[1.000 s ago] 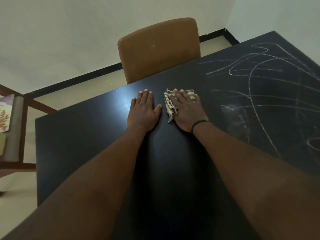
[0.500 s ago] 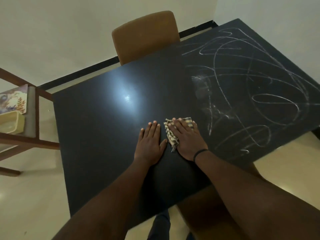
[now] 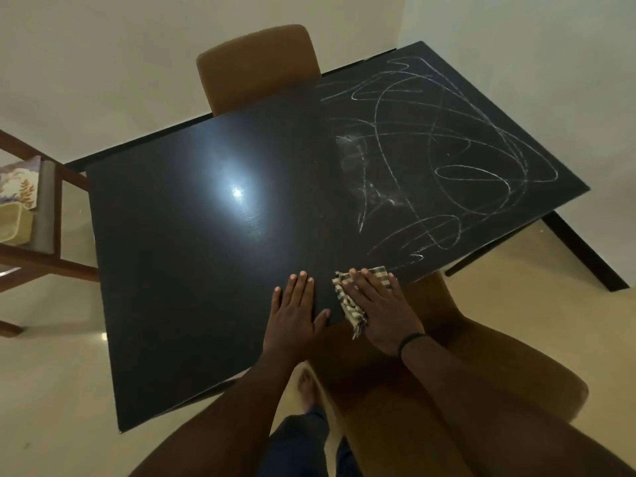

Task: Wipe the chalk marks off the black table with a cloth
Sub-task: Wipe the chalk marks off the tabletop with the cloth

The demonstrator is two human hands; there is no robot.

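Observation:
The black table [image 3: 192, 270] fills the middle of the view. White chalk marks [image 3: 444, 156] loop across its right half, with a smeared patch at their left side. A checked cloth [image 3: 346, 302] lies at the table's near edge. My right hand [image 3: 378, 311] presses flat on the cloth, fingers spread, and a black band circles its wrist. My left hand [image 3: 296, 315] rests flat on bare table just left of the cloth, holding nothing. The table's left half shows no chalk, only a bright light reflection.
A brown padded chair [image 3: 258, 67] stands at the far side of the table. Another brown chair [image 3: 457, 383] sits below my right arm at the near edge. A wooden shelf [image 3: 38, 235] with a box and a printed card stands left. My foot shows on the tiled floor.
Both hands have slid back with the cloth from the far edge to the near edge of the table. My view has pulled back, showing the whole table and the near chair.

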